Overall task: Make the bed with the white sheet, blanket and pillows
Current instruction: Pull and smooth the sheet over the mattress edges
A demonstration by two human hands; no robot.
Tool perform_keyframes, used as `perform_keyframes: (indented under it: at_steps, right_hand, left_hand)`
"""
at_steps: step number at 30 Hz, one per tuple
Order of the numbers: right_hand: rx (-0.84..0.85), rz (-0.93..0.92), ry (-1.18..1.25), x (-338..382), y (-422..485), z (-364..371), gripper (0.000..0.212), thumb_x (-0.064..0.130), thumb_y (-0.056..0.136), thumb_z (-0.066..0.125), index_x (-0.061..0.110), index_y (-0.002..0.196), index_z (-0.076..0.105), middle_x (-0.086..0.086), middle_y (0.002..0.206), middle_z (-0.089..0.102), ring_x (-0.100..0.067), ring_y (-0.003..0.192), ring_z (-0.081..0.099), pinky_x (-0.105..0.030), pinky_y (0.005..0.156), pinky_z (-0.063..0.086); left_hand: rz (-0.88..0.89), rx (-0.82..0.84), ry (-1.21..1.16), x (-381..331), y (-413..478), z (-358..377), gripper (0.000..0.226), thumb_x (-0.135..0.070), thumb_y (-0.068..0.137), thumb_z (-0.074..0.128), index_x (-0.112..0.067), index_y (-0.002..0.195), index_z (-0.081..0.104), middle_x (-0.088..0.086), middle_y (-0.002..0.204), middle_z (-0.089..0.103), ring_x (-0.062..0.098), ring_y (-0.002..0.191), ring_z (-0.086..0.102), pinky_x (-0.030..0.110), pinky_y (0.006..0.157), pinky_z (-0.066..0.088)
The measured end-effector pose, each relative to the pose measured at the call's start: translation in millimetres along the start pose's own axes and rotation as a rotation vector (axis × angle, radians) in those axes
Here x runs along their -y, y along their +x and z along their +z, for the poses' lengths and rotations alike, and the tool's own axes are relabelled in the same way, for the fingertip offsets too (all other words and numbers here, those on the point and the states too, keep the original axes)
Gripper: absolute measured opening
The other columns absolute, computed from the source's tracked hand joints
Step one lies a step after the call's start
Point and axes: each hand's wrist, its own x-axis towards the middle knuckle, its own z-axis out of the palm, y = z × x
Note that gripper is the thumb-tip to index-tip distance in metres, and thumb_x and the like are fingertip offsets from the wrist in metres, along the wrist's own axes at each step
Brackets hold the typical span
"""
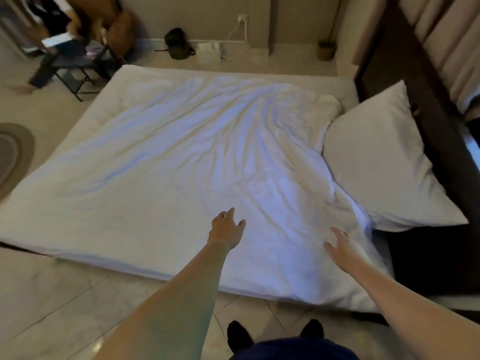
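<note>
A wrinkled white blanket (166, 162) lies spread over the low bed and fills most of the view. Its creases run from the near right toward the far middle. A white pillow (381, 162) rests at the right end, against the dark headboard (426, 81). My left hand (225, 227) hovers over the blanket's near part, fingers apart, holding nothing. My right hand (344, 246) lies with spread fingers on the bunched blanket edge near the pillow. A strip of white sheet (348, 87) shows beyond the blanket at the far right.
Tiled floor (65, 302) runs along the near side, where my feet stand. A folding chair (72, 63) with clutter stands at the far left, a round rug (13, 152) at the left edge, a dark bag (178, 44) and a small basket (326, 49) by the far wall.
</note>
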Motion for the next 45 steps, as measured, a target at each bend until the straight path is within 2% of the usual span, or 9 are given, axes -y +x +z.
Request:
perform_keyframes:
  at_steps: [3, 5, 13, 23, 34, 39, 45]
  right_hand:
    - [0.013, -0.056, 0.034, 59, 2, 18, 0.065, 0.031, 0.099, 0.059, 0.012, 0.155, 0.033, -0.019, 0.157, 0.034, -0.041, 0.137, 0.042, -0.048, 0.111, 0.039]
    - [-0.010, -0.097, -0.008, 98, 3, 29, 0.064, 0.029, 0.098, 0.061, 0.009, 0.154, 0.036, -0.019, 0.156, 0.036, -0.042, 0.138, 0.042, -0.048, 0.114, 0.035]
    - [0.032, -0.285, -0.133, 249, 0, 86, 0.067, 0.045, 0.099, 0.054, 0.021, 0.157, 0.030, -0.007, 0.161, 0.033, -0.034, 0.138, 0.044, -0.047, 0.108, 0.043]
    - [0.170, -0.486, -0.198, 409, 13, 173, 0.066, 0.045, 0.100, 0.054, 0.020, 0.156, 0.032, -0.010, 0.160, 0.035, -0.033, 0.134, 0.050, -0.046, 0.108, 0.044]
    - [0.217, -0.514, -0.246, 576, 44, 253, 0.066, 0.043, 0.101, 0.052, 0.020, 0.158, 0.027, -0.009, 0.163, 0.030, -0.034, 0.139, 0.044, -0.049, 0.110, 0.042]
    - [0.218, -0.567, -0.290, 675, 42, 287, 0.066, 0.041, 0.102, 0.050, 0.020, 0.159, 0.024, -0.009, 0.165, 0.024, -0.034, 0.145, 0.036, -0.050, 0.112, 0.039]
    - [0.231, -0.600, -0.296, 794, 33, 339, 0.067, 0.041, 0.102, 0.051, 0.019, 0.160, 0.024, -0.008, 0.166, 0.024, -0.032, 0.146, 0.036, -0.048, 0.113, 0.038]
  left_hand:
    - [-0.041, -0.037, -0.026, 53, -8, -35, 0.068, -0.051, 0.103, 0.042, -0.023, 0.162, 0.022, 0.007, 0.166, 0.023, 0.029, 0.154, 0.015, 0.051, 0.119, 0.032]
    - [-0.064, -0.060, -0.029, 87, -13, -57, 0.068, -0.052, 0.104, 0.041, -0.023, 0.162, 0.021, 0.007, 0.166, 0.022, 0.029, 0.154, 0.015, 0.051, 0.119, 0.032]
    - [-0.209, -0.153, -0.117, 226, -41, -132, 0.068, -0.054, 0.104, 0.040, -0.025, 0.162, 0.020, 0.007, 0.166, 0.023, 0.030, 0.153, 0.018, 0.053, 0.118, 0.033]
    - [-0.377, -0.288, -0.214, 354, -69, -197, 0.067, -0.051, 0.106, 0.039, -0.024, 0.163, 0.018, 0.008, 0.166, 0.024, 0.028, 0.154, 0.017, 0.047, 0.124, 0.024]
    - [-0.533, -0.312, -0.359, 484, -34, -284, 0.066, -0.052, 0.104, 0.043, -0.029, 0.162, 0.022, 0.006, 0.167, 0.023, 0.027, 0.153, 0.020, 0.046, 0.120, 0.033]
    - [-0.553, -0.324, -0.357, 545, -15, -345, 0.066, -0.053, 0.103, 0.044, -0.029, 0.162, 0.023, 0.006, 0.166, 0.026, 0.027, 0.152, 0.023, 0.045, 0.120, 0.033]
    - [-0.522, -0.321, -0.342, 625, 15, -417, 0.066, -0.054, 0.105, 0.040, -0.030, 0.162, 0.020, 0.006, 0.168, 0.020, 0.027, 0.154, 0.016, 0.046, 0.121, 0.030]
